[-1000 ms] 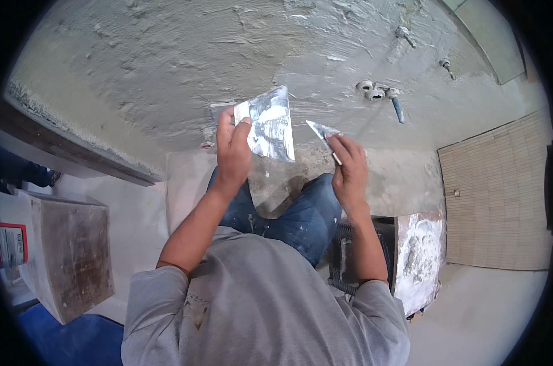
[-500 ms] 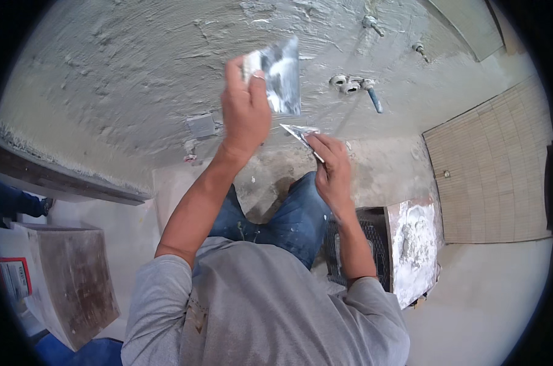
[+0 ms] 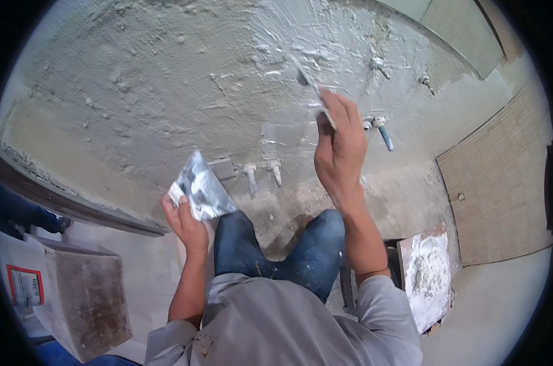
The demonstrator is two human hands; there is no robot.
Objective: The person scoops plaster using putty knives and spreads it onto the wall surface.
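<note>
My left hand point(image 3: 190, 227) is low in front of the wall, its fingers closed on a wide putty knife point(image 3: 204, 190). White paste smears that steel blade, which is tilted face up above my left knee. Higher and to the right, my right hand point(image 3: 340, 143) grips a second putty knife point(image 3: 312, 79), seen nearly edge-on against the wall. A rough grey wall point(image 3: 136, 116) fills the far side. Wet whitish filler point(image 3: 292, 36) coats its upper right part in ridges and streaks.
Pipe stubs point(image 3: 379, 64) and a blue-ended pipe point(image 3: 385, 139) jut from the wall; two more stubs point(image 3: 251, 177) sit lower. A board heaped with white paste point(image 3: 430, 274) is right of me. At left stand a dusty box point(image 3: 90, 299) and another person's leg point(image 3: 32, 213).
My left hand has dropped down and left with its putty knife. My right hand has risen to the wall with the other one. The view has shifted a little.
</note>
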